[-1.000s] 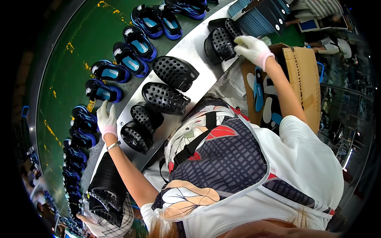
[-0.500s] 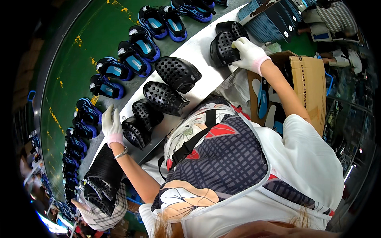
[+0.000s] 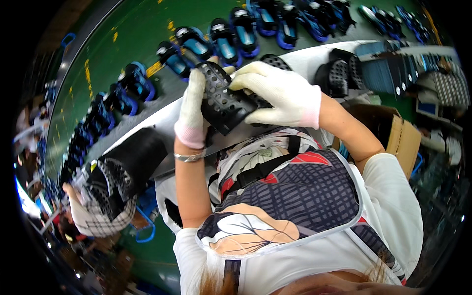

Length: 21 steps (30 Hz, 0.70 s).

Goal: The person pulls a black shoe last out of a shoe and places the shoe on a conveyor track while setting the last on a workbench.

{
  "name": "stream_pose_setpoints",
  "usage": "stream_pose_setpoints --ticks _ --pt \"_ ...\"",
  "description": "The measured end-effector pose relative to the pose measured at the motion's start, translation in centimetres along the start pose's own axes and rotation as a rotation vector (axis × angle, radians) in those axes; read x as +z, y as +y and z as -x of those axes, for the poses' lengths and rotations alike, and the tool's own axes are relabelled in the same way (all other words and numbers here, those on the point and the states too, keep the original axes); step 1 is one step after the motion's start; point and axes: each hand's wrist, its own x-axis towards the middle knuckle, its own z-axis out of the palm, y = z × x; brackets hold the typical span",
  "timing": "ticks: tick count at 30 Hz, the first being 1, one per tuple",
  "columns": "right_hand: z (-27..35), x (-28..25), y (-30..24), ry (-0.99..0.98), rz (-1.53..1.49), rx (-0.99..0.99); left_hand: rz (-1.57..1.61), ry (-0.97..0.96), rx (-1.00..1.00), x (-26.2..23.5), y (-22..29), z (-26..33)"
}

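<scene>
While held, blk shell, btwn hands

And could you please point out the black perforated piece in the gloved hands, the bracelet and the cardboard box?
Black perforated piece (image 3: 222, 98): head view, on its face with the round holes.
Bracelet (image 3: 190, 157): head view, on the band's outer side.
Cardboard box (image 3: 404, 147): head view, on its tan outer wall.

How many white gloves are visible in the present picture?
2: one on the left hand, which holds a black shell; one on the right hand. Any on people farther away are hidden or too small to tell.
</scene>
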Motion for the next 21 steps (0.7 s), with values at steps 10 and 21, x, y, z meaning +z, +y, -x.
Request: stream_pose_setpoints --ticks 10,21 --pt "-9.3 8.8 -1.4 -0.361 -0.087 0.353 -0.026 0.530 0.336 -9.0 0.3 0.5" --pt "-17.5 12.4 5.9 -0.472 0.436 0.503 -1.257 0.356 0.417 -21.4 -2.8 -3.9"
